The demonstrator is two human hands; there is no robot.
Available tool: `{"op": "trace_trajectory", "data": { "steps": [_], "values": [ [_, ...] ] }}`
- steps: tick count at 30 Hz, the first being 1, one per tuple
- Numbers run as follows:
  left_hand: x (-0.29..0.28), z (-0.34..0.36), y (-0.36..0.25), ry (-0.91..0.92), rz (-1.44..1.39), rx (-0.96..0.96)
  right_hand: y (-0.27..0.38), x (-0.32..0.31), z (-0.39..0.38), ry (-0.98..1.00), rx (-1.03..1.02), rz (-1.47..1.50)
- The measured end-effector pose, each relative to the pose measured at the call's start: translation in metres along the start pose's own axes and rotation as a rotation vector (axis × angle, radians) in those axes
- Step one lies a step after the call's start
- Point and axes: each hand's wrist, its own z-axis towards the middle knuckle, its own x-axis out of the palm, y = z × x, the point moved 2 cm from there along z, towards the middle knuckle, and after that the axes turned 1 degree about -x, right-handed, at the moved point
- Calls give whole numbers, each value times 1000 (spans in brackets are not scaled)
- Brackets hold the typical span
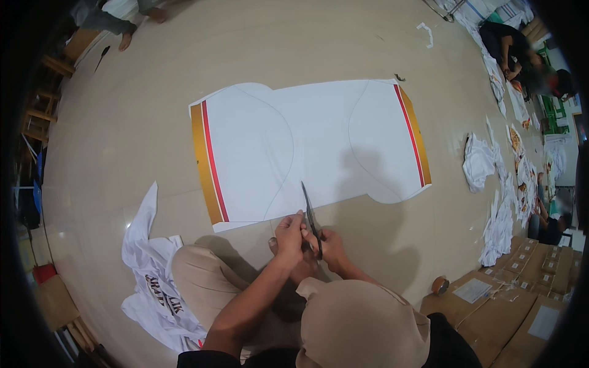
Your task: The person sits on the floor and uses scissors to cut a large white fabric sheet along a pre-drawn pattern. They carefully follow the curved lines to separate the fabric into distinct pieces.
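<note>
A white sheet lies flat on the floor before me. Gold and red bands run along its left and right ends, and thin curved lines are drawn on it. Black scissors are in my right hand, fingers closed around the handles. Their blades point away from me, the tips over the sheet's near edge. Just left of the blades is my left hand, its fingers pinched together at that edge. Whatever it may hold is hidden. The sheet has no visible cut.
White printed cloth lies crumpled by my left knee. Cardboard boxes and a roll of tape are at the lower right. White cloth pieces line the right side, where other people sit. Someone's bare feet show at upper left.
</note>
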Motion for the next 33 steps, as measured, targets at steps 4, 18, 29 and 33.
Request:
{"op": "trace_trajectory", "data": {
  "steps": [4,18,29,33],
  "values": [
    [2,-2,1,20,0,14,-2,-2,4,2,15,-17],
    [0,-2,1,46,-14,30,-4,-2,7,-14,19,21],
    [-1,-4,-3,41,35,29,3,-5,2,31,62,11],
    [0,-3,0,38,27,50,0,-4,-2,-2,45,44]
  ]
}}
